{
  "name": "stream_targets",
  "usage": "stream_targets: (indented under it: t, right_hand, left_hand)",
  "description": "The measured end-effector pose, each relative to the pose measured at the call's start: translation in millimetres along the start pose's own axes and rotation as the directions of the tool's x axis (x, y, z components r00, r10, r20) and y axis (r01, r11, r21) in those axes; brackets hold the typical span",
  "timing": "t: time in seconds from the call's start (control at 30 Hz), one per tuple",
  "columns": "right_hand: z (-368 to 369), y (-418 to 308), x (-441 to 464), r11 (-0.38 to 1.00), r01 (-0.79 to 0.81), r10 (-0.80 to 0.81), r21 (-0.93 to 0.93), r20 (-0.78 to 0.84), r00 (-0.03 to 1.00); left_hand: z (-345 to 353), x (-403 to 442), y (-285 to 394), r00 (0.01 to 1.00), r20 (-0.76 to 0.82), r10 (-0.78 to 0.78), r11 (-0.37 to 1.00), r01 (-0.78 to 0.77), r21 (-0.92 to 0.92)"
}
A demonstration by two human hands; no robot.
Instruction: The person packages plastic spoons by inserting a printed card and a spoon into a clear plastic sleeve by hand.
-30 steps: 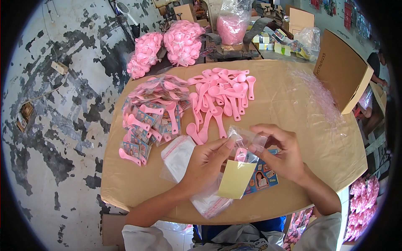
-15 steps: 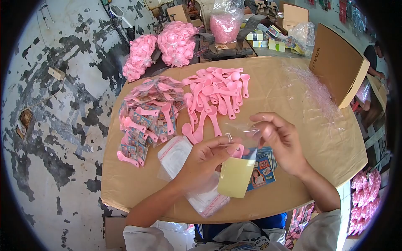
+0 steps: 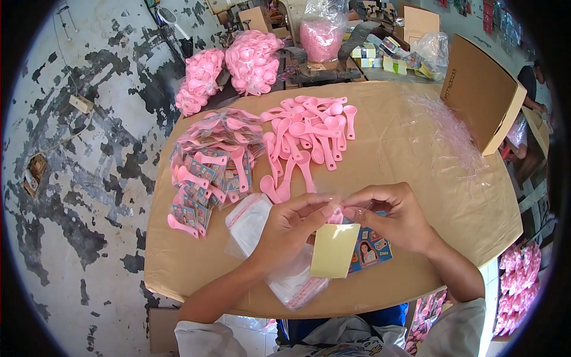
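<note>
My left hand pinches the top of a clear plastic bag. Inside the bag are a yellow card and a pink spoon, whose handle end shows between my hands. My right hand is closed on the bag's upper edge, its fingertips close to the left ones. Behind the bag lie blue printed cards, partly covered by my right hand. Flat clear bags lie under and beside my left hand. Loose pink spoons are heaped farther back, left of them packed spoons with cards.
Full bags of pink spoons stand beyond the table's far edge. An open cardboard box rises at the back right, beside thin plastic scraps. Another person is at the far right.
My right hand first moved off the bag's top with its fingers apart, then came back left and closed on it beside my left hand. The bag's top flap is now folded down between them.
</note>
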State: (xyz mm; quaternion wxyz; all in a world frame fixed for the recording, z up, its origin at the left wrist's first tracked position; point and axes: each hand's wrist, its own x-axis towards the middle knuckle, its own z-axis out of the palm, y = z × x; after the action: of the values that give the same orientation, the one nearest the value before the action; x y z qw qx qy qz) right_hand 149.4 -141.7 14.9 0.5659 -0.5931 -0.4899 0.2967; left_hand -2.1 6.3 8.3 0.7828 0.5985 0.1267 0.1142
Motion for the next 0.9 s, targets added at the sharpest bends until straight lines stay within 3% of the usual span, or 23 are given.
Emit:
stream_targets:
  t: [0.17, 0.27, 0.37, 0.47, 0.5, 0.57, 0.6, 0.77, 0.9]
  right_hand:
    - [-4, 0, 1, 0.987, 0.101, -0.096, -0.128, 0.043, 0.994]
    - [-2, 3, 1, 0.967, 0.164, -0.176, -0.194, -0.046, 0.983]
    - [0, -3, 2, 0.911, 0.261, -0.328, -0.318, -0.179, 0.928]
    - [-5, 1, 3, 0.809, 0.379, -0.487, -0.449, -0.152, 0.86]
    - [-5, 1, 2, 0.813, 0.38, -0.485, -0.441, -0.15, 0.862]
    - [-7, -1, 0, 0.819, 0.383, -0.48, -0.427, -0.145, 0.865]
    - [-5, 0, 1, 0.865, 0.355, -0.438, -0.354, -0.187, 0.88]
    - [3, 5, 1, 0.968, 0.237, -0.201, 0.082, -0.306, 0.93]
    - [0, 0, -2, 0.984, 0.161, -0.134, 0.079, -0.279, 0.951]
  left_hand:
    - [-1, 0, -4, 1.0, 0.01, 0.012, 0.999, -0.012, 0.041]
    - [-3, 1, -7, 0.999, 0.002, 0.043, 0.999, -0.043, 0.029]
    - [-3, 2, -8, 0.996, 0.001, 0.094, 0.993, -0.094, 0.076]
    - [3, -1, -3, 0.998, 0.007, 0.055, 0.992, -0.055, 0.114]
    - [4, -2, -1, 1.0, 0.007, 0.025, 0.992, -0.026, 0.122]
    - [2, 1, -11, 0.993, 0.02, 0.112, 0.983, -0.114, 0.142]
    - [1, 2, -14, 0.987, 0.028, 0.156, 0.976, -0.159, 0.151]
    - [0, -1, -7, 0.999, 0.027, 0.027, 0.998, -0.028, 0.05]
    - [0, -1, -6, 0.999, 0.03, 0.015, 0.998, -0.017, 0.057]
